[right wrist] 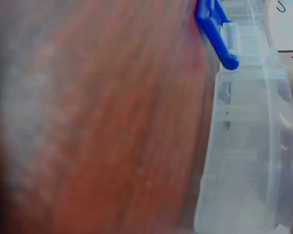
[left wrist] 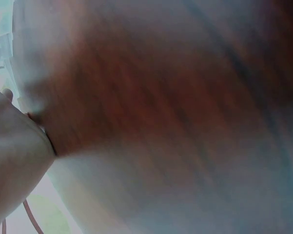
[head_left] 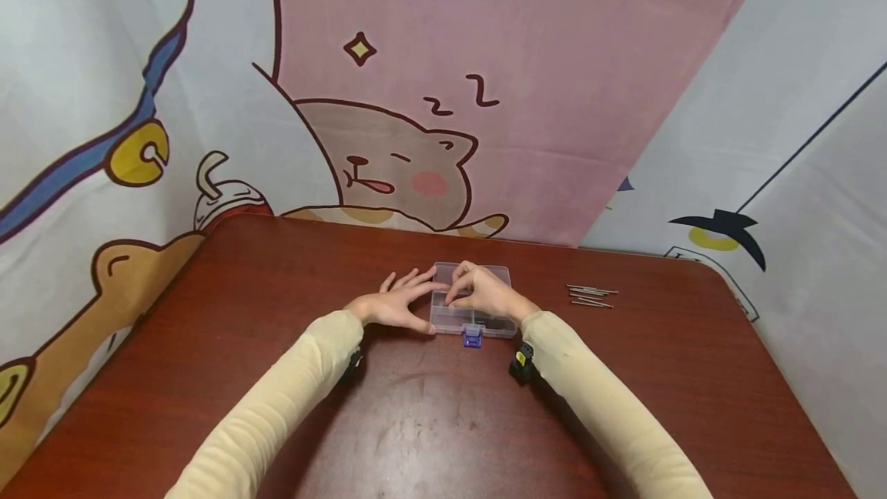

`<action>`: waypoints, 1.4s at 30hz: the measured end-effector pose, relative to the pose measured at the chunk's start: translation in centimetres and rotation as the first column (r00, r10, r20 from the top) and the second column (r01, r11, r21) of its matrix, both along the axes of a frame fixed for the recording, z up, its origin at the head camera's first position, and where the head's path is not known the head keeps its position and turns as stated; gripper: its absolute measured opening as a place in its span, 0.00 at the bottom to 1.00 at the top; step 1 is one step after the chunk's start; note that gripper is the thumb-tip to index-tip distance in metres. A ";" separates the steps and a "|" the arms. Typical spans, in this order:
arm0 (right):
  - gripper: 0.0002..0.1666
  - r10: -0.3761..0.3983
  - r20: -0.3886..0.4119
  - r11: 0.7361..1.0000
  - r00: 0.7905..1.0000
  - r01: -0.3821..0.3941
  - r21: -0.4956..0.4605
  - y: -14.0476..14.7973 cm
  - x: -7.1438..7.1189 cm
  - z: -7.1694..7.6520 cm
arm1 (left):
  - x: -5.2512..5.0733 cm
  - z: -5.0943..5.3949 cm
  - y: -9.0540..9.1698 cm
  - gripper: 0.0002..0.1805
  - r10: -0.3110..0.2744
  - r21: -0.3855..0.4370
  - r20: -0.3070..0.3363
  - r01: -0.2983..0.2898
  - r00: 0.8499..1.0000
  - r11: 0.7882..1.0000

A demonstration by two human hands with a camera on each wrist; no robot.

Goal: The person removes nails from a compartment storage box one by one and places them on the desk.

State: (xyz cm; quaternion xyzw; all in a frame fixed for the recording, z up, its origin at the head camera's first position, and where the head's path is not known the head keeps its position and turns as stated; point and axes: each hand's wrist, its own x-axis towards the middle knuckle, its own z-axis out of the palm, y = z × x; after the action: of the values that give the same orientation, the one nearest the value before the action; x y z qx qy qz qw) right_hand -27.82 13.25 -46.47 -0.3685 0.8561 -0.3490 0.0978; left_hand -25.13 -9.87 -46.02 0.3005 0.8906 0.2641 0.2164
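Note:
A clear plastic compartment box (head_left: 453, 320) with a blue latch (head_left: 473, 340) at its front lies on the table. My left hand (head_left: 396, 306) is at the box's left side with its fingers spread, thumb by the front left corner. Over the box, my right hand (head_left: 483, 293) has its thumb and index finger drawn together above the left compartments; whether anything is between them is hidden. In the right wrist view, small dark metallic bits show through the wall of the box (right wrist: 244, 161). The left wrist view shows part of the left hand (left wrist: 14, 151) and blurred table.
Several thin metal nails (head_left: 591, 295) lie in a loose group to the right of the box. The brown wooden table (head_left: 409, 414) meets a cartoon-printed cloth (head_left: 540, 98) at its back edge.

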 end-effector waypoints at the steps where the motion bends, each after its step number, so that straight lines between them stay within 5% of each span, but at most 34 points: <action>1: 0.04 -0.007 0.005 1.000 1.000 0.007 -0.015 0.1 0.1 0.0 | 0.0 -0.1 0.0 0.45 -0.001 0.000 0.001 0.001 1.000 1.000; 8: 0.04 -0.125 0.034 0.982 0.992 0.129 -0.137 0.6 1.1 0.8 | -0.1 -0.4 0.0 0.45 0.000 0.003 -0.009 0.000 1.000 1.000; 18: 0.03 -0.230 -0.086 0.972 0.969 0.232 0.022 -0.2 2.2 1.1 | 0.0 -0.3 0.0 0.46 -0.007 -0.006 -0.005 0.007 1.000 1.000; 34: 0.15 -0.120 0.034 0.982 0.992 0.113 0.149 -0.9 2.3 1.8 | -0.1 -0.2 -0.1 0.45 -0.008 0.001 -0.024 0.008 1.000 1.000; 42: 0.16 -0.085 0.091 0.989 0.992 0.073 0.132 -0.7 2.4 1.9 | 0.0 -0.3 0.0 0.45 -0.013 -0.003 -0.022 0.013 1.000 1.000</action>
State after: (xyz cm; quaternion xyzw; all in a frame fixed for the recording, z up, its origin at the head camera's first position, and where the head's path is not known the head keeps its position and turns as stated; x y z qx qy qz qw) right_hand -25.46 12.52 -44.53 -0.3099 0.8850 -0.3141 0.1486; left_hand -25.16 -9.89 -46.27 0.3087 0.8913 0.2582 0.2088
